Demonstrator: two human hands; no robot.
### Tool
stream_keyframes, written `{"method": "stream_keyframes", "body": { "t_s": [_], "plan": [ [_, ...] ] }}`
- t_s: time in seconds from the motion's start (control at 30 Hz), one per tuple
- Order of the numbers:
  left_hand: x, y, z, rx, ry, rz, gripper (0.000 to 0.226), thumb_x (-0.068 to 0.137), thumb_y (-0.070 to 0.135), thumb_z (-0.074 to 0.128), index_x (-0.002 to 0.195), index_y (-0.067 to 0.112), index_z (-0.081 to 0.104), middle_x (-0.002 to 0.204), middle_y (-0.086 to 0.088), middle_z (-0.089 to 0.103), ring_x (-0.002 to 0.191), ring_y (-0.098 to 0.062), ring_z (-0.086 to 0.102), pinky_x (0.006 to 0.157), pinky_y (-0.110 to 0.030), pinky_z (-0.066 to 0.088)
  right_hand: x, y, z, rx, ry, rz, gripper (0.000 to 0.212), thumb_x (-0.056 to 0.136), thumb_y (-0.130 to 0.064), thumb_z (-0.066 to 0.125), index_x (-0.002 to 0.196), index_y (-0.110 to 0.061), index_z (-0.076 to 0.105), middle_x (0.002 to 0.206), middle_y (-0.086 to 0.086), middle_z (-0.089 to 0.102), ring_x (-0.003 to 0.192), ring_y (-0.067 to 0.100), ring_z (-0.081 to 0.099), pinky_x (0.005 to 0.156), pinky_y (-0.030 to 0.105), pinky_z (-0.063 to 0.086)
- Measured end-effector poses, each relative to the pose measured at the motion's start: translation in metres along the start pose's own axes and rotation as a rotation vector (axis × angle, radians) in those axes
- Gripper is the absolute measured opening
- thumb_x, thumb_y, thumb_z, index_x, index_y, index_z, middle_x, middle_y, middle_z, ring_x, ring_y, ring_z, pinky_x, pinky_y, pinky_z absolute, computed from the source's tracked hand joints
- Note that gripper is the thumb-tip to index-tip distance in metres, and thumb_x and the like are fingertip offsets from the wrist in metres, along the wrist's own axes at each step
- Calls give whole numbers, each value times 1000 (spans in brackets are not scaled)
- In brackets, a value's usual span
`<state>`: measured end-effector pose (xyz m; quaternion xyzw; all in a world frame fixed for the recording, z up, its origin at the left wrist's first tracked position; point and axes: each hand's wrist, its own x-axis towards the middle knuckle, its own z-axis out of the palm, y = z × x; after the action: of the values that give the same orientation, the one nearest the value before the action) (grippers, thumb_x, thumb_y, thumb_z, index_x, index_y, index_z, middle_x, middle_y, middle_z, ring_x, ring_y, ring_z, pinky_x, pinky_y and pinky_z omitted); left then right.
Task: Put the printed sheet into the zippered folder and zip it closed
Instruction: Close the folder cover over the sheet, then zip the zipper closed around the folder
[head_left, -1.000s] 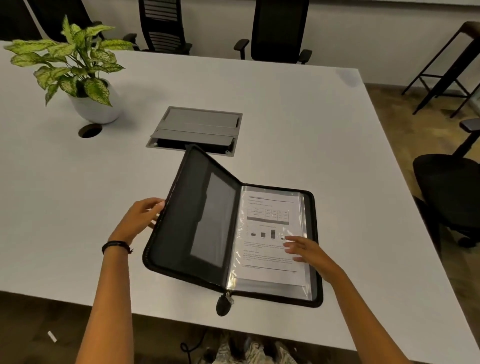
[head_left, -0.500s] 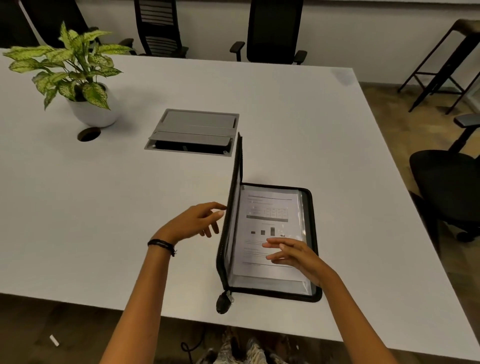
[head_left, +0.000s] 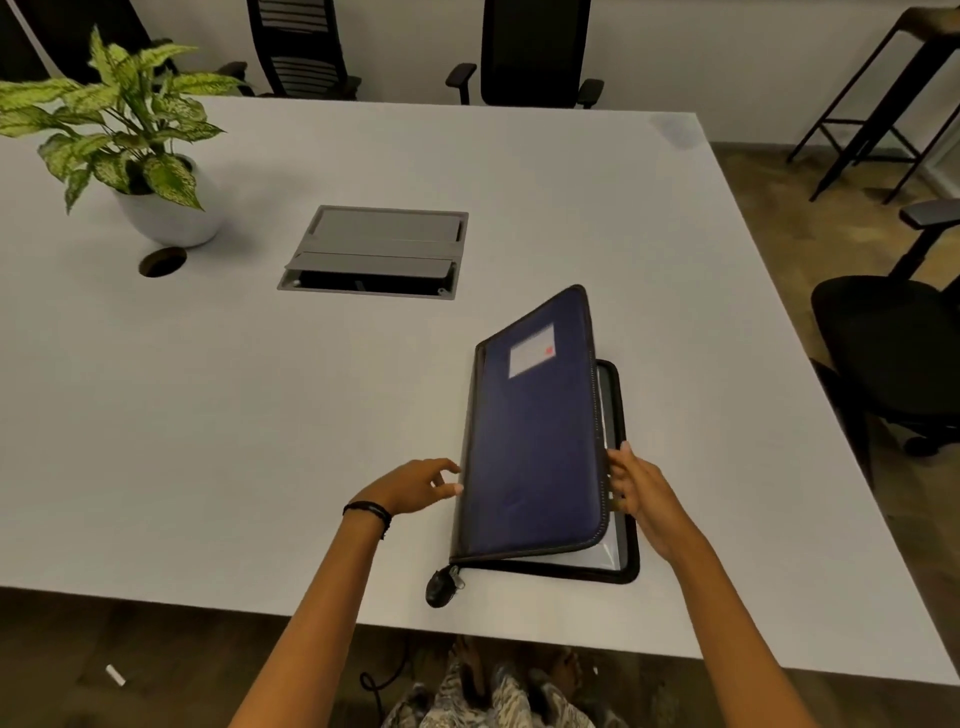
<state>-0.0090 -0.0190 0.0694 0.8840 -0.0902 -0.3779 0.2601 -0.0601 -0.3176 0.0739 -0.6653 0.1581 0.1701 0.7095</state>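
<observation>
Folder (head_left: 530, 441): cover tilted, part open, unzipped.
Our left hand (head_left: 415, 486): loose, holding nothing, beside spine.
Our right hand (head_left: 641, 491): gripping cover's free edge.

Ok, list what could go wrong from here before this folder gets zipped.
1. The right hand holds the open edge of the zippered folder, fingers seemingly under the cover; they may get pinched as it drops.
2. The clear sleeve shows close to the zipper track at the near corner and could snag in the teeth.
3. The zipper pull lies near the table edge; tugging it might drag the folder off.
</observation>
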Motion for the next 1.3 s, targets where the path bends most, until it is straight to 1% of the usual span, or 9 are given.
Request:
{"method": "stream_keyframes", "body": {
  "t_s": [0.2, 0.33, 0.53, 0.73, 0.83, 0.93, 1.03, 1.13, 1.3],
  "plan": [
    [12, -29, 46, 78, -162, -132, 52, 87, 28, 64, 133, 12, 45, 131, -11, 57, 120, -26, 54, 104, -34, 42, -6, 37, -33, 13, 106, 146, 38, 96, -44, 35, 122, -26, 55, 112, -2, 66, 104, 16, 62, 80, 29, 52],
    [16, -39, 70, 85, -191, -162, 48, 84, 25, 68, 127, 9, 52, 132, -11, 55, 122, -27, 52, 104, -35, 43, -2, 61, -37, -59, 273, 220, 24, 98, -26, 42, 113, -17, 58, 115, 7, 63, 94, 19, 58, 80, 33, 49],
    [20, -49, 85, 3, -172, -130, 49, 78, 26, 75, 117, 4, 56, 119, -14, 63, 94, -16, 54, 86, -29, 46, -6, 89, -24, -425, 482, 267, 35, 94, -3, 42, 128, 0, 50, 129, 22, 56, 113, 38, 55, 99, 47, 46],
    [24, -59, 89, -32, -136, -112, 34, 76, 14, 76, 104, -1, 64, 93, -3, 58, 88, -14, 54, 66, -13, 41, -14, 88, 6, -709, 585, 80, 27, 90, 3, 49, 116, 7, 57, 118, 24, 55, 100, 38, 58, 88, 40, 52],
    [25, -61, 91, -59, -129, -109, 29, 77, 10, 74, 102, -2, 66, 92, -7, 60, 87, -14, 54, 65, -9, 38, -14, 85, 34, -819, 482, -139, 31, 91, 2, 49, 121, 3, 55, 121, 18, 56, 105, 30, 57, 87, 29, 49],
    [27, -63, 93, -71, -106, -104, 27, 77, 9, 74, 101, -2, 67, 106, -19, 67, 87, -14, 53, 67, -10, 39, -13, 90, 73, -1089, 193, -361, 32, 85, 5, 53, 115, 0, 62, 112, 17, 63, 100, 32, 60, 84, 42, 53],
    [27, -65, 94, -84, -93, -90, 29, 77, 9, 75, 102, -3, 67, 111, -22, 67, 87, -15, 53, 76, -21, 44, -17, 99, 110, -1276, -61, -482, 29, 75, -2, 65, 102, -11, 69, 94, 6, 72, 83, 23, 68, 68, 32, 55],
    [27, -67, 95, -98, -77, -68, 32, 76, 9, 76, 104, -2, 66, 113, -21, 66, 88, -16, 53, 82, -25, 44, -19, 113, 135, -1404, -208, -457, 13, 80, -11, 60, 90, -14, 69, 84, 6, 73, 75, 25, 68, 52, 29, 48],
    [27, -72, 96, -112, -76, -27, 32, 77, 7, 74, 105, -3, 65, 116, -22, 63, 89, -18, 52, 87, -28, 46, -13, 126, 158, -1392, -149, -220, 29, 95, -27, 42, 97, -9, 65, 94, 12, 72, 83, 29, 66, 60, 33, 45]
  ]
}}
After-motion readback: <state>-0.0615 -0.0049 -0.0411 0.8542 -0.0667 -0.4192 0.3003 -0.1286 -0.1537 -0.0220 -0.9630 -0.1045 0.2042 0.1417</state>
